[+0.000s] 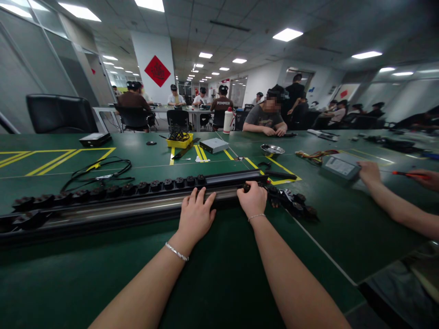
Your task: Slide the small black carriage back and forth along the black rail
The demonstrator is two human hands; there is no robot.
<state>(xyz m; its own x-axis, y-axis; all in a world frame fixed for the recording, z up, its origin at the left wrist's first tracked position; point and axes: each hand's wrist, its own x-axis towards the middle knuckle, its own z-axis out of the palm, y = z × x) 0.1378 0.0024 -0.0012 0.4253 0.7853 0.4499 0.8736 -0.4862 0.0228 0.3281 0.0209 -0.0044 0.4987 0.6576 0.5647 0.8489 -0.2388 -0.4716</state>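
- Room: wide office, lit ceiling panels (pixel 287 34), white pillar (pixel 152 68) bearing a red diamond sign (pixel 157 71); people seated at far tables.
- Bench (pixel 103 283): green top, yellow tape lines, thin pale seams.
- Long black frame (pixel 137 218): lying flat across the near-left and middle bench; dark channel, a shiny silver bar (pixel 164 201) running lengthwise, a row of round black knobs (pixel 142 188) along its far side.
- Left hand (pixel 197 217): grip apart, fingers spread, fingertips on the silver bar.
- Right hand (pixel 253 198): grip closed on the frame near its right end, fingers curled.
- Right side: a co-worker's hand (pixel 370 172) touching a grey metal box (pixel 340 166).
- Beyond the frame: yellow tray (pixel 174 143) of black cables, flat silver box (pixel 214 145), white bottle (pixel 227 121), metal bowl (pixel 272 149).
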